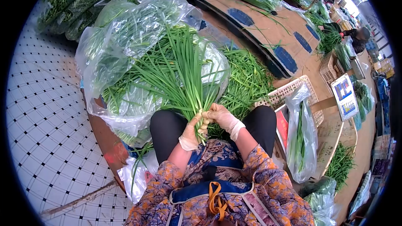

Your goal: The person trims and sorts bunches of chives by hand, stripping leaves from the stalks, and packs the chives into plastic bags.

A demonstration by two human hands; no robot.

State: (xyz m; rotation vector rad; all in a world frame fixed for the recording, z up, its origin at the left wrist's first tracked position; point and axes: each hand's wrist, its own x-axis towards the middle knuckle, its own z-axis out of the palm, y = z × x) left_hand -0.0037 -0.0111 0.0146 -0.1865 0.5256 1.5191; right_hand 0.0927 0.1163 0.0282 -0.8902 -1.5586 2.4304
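Observation:
Both my hands wear thin pale gloves and meet in front of my lap. My left hand [191, 133] wraps round the pale stem ends of a bunch of garlic chives [184, 73], whose green leaves fan out away from me. My right hand [222, 118] closes on the same stems from the other side, its fingers against those of the left. Under and beyond the bunch lies a large clear plastic bag [138, 29] with more greens in it. A heap of loose chives [245, 79] sits just right of the bunch.
A scale with a blue-and-white display [345, 97] stands at my right, near a plastic crate [307, 88] and a bagged bundle of greens [300, 138]. Filled bags [71, 6] are stacked far left on the tiled floor [54, 113]. Another person [356, 37] works at the far right.

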